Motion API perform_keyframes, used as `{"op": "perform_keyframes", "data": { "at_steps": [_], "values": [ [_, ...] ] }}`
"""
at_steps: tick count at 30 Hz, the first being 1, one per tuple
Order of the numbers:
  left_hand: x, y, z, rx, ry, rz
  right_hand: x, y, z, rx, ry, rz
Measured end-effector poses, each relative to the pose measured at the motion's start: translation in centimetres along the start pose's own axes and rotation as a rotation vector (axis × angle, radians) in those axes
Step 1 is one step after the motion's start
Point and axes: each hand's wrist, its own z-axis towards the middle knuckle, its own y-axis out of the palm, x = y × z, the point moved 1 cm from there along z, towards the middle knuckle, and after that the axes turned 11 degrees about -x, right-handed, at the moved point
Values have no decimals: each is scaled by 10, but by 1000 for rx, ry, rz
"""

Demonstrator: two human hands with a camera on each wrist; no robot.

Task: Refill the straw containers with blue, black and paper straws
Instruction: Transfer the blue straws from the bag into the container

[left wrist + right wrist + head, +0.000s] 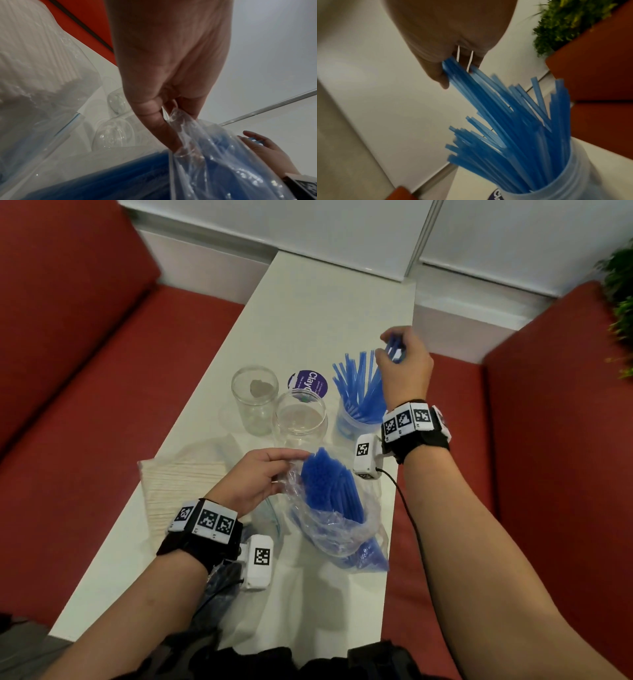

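My right hand (399, 350) grips the top ends of a bunch of blue straws (471, 86) whose lower ends stand in a clear jar (349, 422) together with several more blue straws (356, 385). My left hand (270, 470) pinches the rim of a clear plastic bag (335, 522) full of blue straws (325, 481), held up at the table's near right. In the left wrist view the fingers (154, 121) pinch the bag's crumpled plastic (185, 129). Two empty clear jars (255, 398) (299, 419) stand left of the filled one.
A bag of white paper straws (185, 484) lies on the white table (308, 302) to the left. A dark bag (222, 580) sits under my left wrist. A purple round lid (307, 383) lies behind the jars. Red benches flank the table; a green plant (620, 289) is far right.
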Motion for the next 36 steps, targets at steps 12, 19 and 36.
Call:
{"op": "perform_keyframes", "data": {
  "at_steps": [12,19,36],
  "values": [
    [-1,2,-2,0,-1,4,29,20,-25,-262,42,-781],
    [0,6,-8,10,0,16,41,22,-29,-331,339,-695],
    [-2,8,-14,36,5,31,44,0,-74,-127,357,236]
  ]
}}
